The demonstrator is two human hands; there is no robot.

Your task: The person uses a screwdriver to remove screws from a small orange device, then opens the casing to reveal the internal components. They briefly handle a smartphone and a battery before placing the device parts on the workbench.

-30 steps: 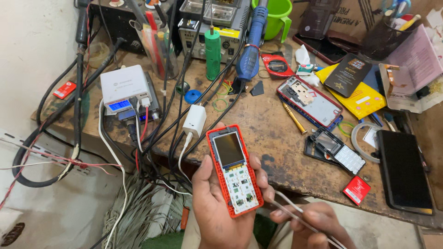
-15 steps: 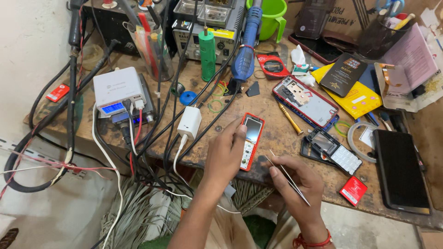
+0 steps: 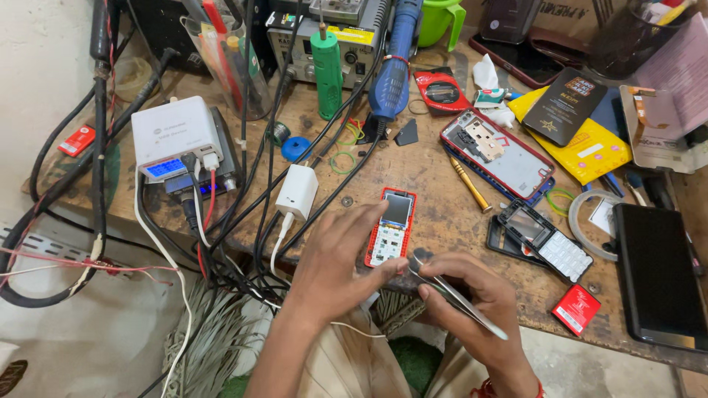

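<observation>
Tweezers [image 3: 461,302] in right hand [image 3: 472,295], beside red phone [image 3: 391,227].

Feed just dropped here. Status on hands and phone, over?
Left hand fingertips touching red keypad phone, lying face up on workbench. Right hand grips tweezers beside it. Nothing blocking.

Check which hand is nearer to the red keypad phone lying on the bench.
Left. The left hand lies right beside the red keypad phone, fingertips at its lower edge. The right hand holds tweezers just below and to the phone's right.
</observation>
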